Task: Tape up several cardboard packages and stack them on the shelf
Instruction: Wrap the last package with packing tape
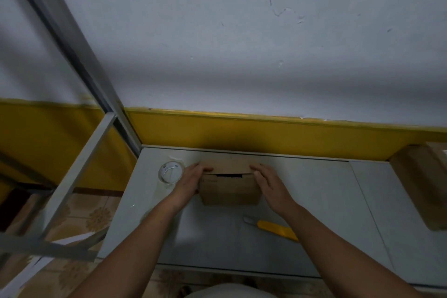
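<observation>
A small cardboard box (pixel 229 185) is seen standing on a pale grey table (pixel 314 213), toward the table's far edge and near the yellow band of the wall (pixel 242 133); the box is taken as the landmark for everything else. Its top flaps are folded down but not sealed, and a dark narrow slit is left open along the front edge of the lid; nothing of its contents can be made out through that gap. The left hand (pixel 191 184) is laid flat against the left end of the box, fingers stretched over the upper corner; the right hand (pixel 268 184) is laid in the same way against the right end, so that the box is pressed between two open palms rather than pinched. Just left of the box, beside the left hand, a roll of clear tape (pixel 170 174) is lying flat on the table. Nearer the person than the box and to its right, a yellow-handled cutter (pixel 273 226) is lying on the table, partly covered by the right forearm. Well to the right of the box, at the table's end, a larger cardboard package (pixel 425 186) is partly cut off by the frame. Left of the box, beyond the table, grey metal shelf bars (pixel 79 169) are seen over a patterned floor.
</observation>
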### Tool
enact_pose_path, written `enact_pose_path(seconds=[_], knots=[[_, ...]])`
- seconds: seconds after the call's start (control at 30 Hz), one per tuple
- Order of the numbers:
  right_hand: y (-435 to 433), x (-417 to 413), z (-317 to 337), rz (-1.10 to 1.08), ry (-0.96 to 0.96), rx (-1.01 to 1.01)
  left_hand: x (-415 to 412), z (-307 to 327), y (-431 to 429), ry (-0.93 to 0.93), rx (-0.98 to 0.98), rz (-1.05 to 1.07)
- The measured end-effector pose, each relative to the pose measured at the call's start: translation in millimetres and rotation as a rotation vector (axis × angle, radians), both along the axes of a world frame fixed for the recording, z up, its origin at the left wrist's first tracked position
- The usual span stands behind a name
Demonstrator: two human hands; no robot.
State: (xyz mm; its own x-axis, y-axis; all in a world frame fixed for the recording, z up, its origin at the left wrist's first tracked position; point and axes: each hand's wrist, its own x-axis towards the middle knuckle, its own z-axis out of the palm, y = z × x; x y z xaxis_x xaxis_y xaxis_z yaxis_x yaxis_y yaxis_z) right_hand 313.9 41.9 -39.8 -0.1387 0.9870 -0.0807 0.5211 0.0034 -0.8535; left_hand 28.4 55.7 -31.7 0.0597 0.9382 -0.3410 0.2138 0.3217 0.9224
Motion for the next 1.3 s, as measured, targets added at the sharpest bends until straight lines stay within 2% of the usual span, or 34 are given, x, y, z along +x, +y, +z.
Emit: enact_pose_path(seconds=[0.07,0.13,0.23,0.37,0.53,0.63,0.8,0.9,0.97,1.07,1.17,1.3], knots=[[2,-3,-6,-0.057,-0.035,0.056,1,-13,-5,0.177,0.220,-0.010],[8,-9,-9,-0.109,-0.073,0.076,5,-23,-7,0.303,0.345,0.005],[16,-17,-10,-0.159,-0.061,0.046,15,-28,-6,0.320,0.371,0.039],[19,-14,-10,-0.123,-0.079,0.013,14,-27,-5,0.301,0.368,0.050],[16,-15,2,-0.158,-0.105,0.138,-22,-12,-15,0.278,0.362,0.172],[17,-23,18,-0.115,-0.146,0.199,-64,-18,-46,0.530,0.296,0.160],[19,-39,41,-0.080,-0.155,0.293,-103,-43,-95,0.819,0.052,-0.093],[20,-45,51,-0.066,-0.145,0.327,-102,-52,-103,1.087,0.032,-0.319],[21,-46,56,-0.059,-0.144,0.338,-95,-51,-103,1.166,0.050,-0.353],[23,-46,60,-0.050,-0.161,0.346,-92,-42,-104,1.159,0.126,-0.283],[23,-47,66,-0.029,-0.157,0.354,-91,-11,-98,0.993,0.313,-0.179],[25,-53,80,0.089,-0.068,0.275,-63,50,-71,0.858,0.563,-0.167]])
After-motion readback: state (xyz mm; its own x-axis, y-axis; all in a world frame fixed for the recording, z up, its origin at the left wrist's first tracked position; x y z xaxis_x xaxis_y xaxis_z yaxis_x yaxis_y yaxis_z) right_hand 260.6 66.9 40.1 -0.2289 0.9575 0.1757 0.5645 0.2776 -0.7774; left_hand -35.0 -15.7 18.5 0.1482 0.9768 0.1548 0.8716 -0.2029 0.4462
